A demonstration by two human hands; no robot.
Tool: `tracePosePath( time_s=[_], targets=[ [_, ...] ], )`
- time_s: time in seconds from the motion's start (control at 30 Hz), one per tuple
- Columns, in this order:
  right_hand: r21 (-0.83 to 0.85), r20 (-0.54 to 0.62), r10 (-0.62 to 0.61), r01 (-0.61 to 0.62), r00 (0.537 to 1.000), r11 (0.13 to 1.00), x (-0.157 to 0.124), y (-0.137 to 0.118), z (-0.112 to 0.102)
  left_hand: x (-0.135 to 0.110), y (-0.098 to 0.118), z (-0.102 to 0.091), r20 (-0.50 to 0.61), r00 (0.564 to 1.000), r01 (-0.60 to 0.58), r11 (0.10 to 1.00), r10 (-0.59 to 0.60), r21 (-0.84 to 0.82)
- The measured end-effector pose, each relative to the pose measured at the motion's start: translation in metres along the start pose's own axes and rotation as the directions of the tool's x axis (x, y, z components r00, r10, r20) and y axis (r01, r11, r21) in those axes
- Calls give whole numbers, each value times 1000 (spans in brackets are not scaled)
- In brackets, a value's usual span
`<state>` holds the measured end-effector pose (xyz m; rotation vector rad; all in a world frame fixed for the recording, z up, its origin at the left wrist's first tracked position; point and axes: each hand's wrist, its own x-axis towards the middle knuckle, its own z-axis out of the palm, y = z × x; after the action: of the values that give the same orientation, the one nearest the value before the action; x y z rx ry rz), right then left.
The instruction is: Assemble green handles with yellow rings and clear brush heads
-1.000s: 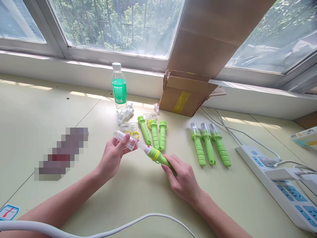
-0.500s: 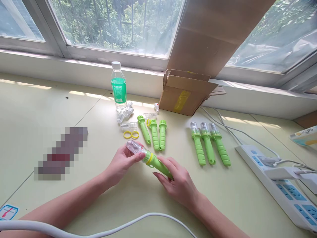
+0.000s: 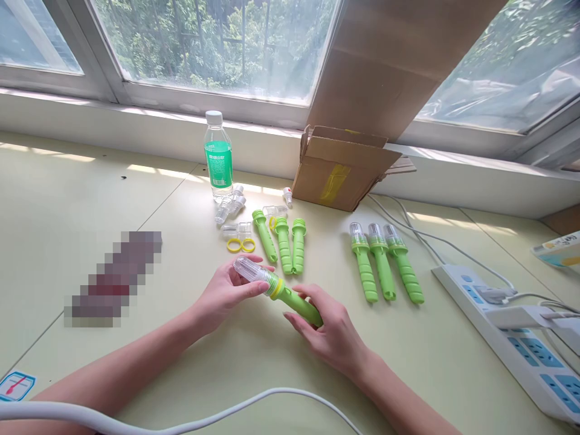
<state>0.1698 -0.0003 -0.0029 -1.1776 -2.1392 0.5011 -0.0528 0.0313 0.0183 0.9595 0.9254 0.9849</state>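
Between my hands a green flashlight lies at a slant, its clear ribbed cap pointing up and left. A yellow ring circles it below the threads. My left hand is closed around the clear cap, thumb on the near side. Lower right, my right hand has its fingers and thumb around the end of the green handle. Just beyond lie green handles without caps, two loose yellow rings and several clear caps.
Three capped green flashlights lie in a row to the right. Beyond them is a white power strip with cables. A water bottle and cardboard box stand at the back. A white cable crosses the near edge.
The flashlight has turned about its length between my hands, and a red spot near the cap no longer shows. My right fingers have shifted slightly along the handle's end.
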Motion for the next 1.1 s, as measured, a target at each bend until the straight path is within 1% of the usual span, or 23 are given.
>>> tracePosePath(
  time_s=[0.07, 0.13, 0.33, 0.5, 0.57, 0.67, 0.73, 0.87, 0.93, 1.1],
  targets=[
    [-3, -31, 29, -30, 999, 1000, 0, 0, 1, 1, -1, -1, 11, 1000, 6, 1000, -6, -2],
    [-6, -40, 33, -33, 999, 999, 1, 0, 0, 1, 0, -2, 29, 1000, 8, 1000, -8, -4],
    [-4, 26, -21, 22, 999, 1000, 5, 0, -5, -1, 3, -4, 65, 998, 17, 1000, -17, -4],
    [19, -26, 27, -27, 999, 999, 2, 1, -2, -1, 3, -6, 75, 997, 20, 1000, -21, 8],
    [18, -10, 34, -34, 999, 999, 2, 2, -2, 0, 3, -6, 78, 997, 16, 1000, -16, 7],
    [5, 44, 9, -9, 999, 1000, 4, 2, -4, 0, 3, -6, 91, 996, 11, 1000, -12, 6],
    [10, 55, -2, 2, 998, 1000, 4, 1, -4, 0, 3, -6, 98, 995, 11, 1000, -12, 5],
    [27, -9, 44, -43, 999, 999, 2, 1, -3, 0, 4, -6, 91, 996, 12, 1000, -12, 10],
    [26, -18, 55, -55, 998, 998, 1, 0, -3, 0, 4, -5, 87, 996, 5, 1000, -6, 10],
    [27, 72, 7, -9, 997, 1000, 3, -1, -7, 0, 3, -6, 100, 995, 1, 1000, -2, 1]
  ],
)
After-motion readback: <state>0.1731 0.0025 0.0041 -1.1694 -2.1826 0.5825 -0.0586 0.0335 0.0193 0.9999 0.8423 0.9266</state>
